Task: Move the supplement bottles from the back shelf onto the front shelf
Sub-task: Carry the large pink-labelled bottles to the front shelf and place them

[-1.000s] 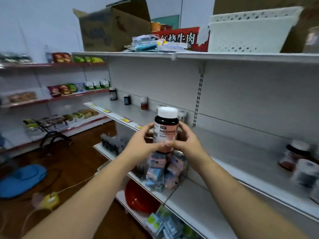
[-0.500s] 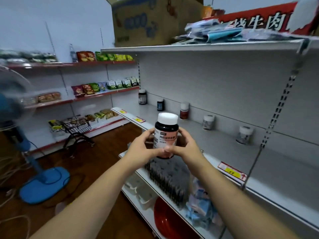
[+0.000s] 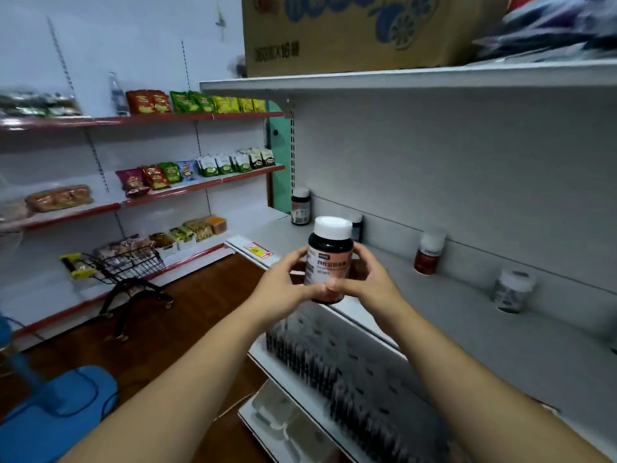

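A dark supplement bottle [image 3: 329, 259] with a white cap and a pink label stands upright in mid-air, over the front edge of the white shelf [image 3: 467, 332]. My left hand [image 3: 283, 285] grips its left side and my right hand [image 3: 364, 279] grips its right side, thumbs meeting near its base. Along the back wall of the same shelf stand several other bottles: a dark one [image 3: 300, 206] at the far left end, a small dark one [image 3: 356, 225] partly hidden behind the held bottle, a red-brown one [image 3: 429, 252] and a blurred white-capped one [image 3: 512, 290].
A cardboard box [image 3: 360, 31] sits on the top shelf above. Below hang dark packets [image 3: 334, 372] on a pegboard. Red-edged snack shelves [image 3: 187, 116] line the left wall, with a small shopping cart [image 3: 130, 265] and a blue fan base [image 3: 56, 412] on the wooden floor.
The view has swung left along the shelf, and the far-end bottles now look closer. Both hands still hold the same bottle upright in front of me.
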`<action>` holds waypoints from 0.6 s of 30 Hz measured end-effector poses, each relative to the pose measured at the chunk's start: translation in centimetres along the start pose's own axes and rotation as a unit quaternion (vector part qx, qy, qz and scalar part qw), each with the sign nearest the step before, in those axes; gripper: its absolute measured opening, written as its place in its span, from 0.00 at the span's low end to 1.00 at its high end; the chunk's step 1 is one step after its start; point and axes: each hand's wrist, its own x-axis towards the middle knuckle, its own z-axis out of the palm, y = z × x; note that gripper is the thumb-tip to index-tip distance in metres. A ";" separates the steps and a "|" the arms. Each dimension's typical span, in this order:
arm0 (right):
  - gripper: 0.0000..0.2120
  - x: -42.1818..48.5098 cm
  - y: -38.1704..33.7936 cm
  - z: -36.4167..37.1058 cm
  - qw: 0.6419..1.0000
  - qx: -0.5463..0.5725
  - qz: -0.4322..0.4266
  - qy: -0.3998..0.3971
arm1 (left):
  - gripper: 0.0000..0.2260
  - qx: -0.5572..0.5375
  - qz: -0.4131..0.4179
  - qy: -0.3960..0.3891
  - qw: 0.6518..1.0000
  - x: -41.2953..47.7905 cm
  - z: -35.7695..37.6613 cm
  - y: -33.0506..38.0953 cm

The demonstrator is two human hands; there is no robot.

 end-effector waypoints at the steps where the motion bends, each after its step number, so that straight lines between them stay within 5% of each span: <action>1: 0.32 1.7 0.3 0.9 1.000 -0.001 0.000 0.010 | 0.30 -0.005 0.003 -0.013 1.000 1.7 -1.1 -0.8; 9: 0.33 14.4 1.8 5.6 0.995 -0.049 0.026 0.083 | 0.31 0.018 0.019 -0.089 0.996 15.2 -8.4 -6.3; 18: 0.33 25.9 7.1 5.3 0.985 -0.075 0.052 0.145 | 0.27 -0.022 -0.007 -0.114 0.993 27.8 -8.2 -12.9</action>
